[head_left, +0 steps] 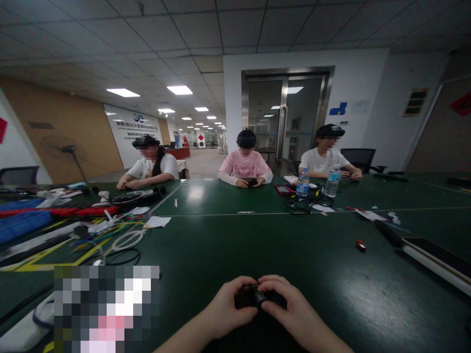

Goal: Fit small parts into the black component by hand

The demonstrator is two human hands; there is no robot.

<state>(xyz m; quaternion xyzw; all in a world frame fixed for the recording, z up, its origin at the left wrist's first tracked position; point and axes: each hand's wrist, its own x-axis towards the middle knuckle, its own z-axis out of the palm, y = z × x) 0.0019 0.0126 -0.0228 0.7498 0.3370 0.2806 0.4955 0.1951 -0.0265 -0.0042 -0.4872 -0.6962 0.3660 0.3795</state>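
Low in the middle of the head view, both my hands close around a small dark object [260, 296], its kind too unclear to name. My left hand [228, 303] grips its left side, thumb below and fingers above. On the right side, my right hand [290, 305] pinches it the same way, thumb near the middle. The fingers of both hands nearly meet at its top. Much of the object is hidden by my fingers. Beneath it lies the dark green table [206, 250].
Cables [127, 240], blue trays [25, 225] and papers crowd the left. A small red object [360, 245] and a white-edged, dark-topped device [437, 260] lie at right. Water bottles [302, 184] stand farther back. Three people [246, 164] wearing headsets sit across the table.
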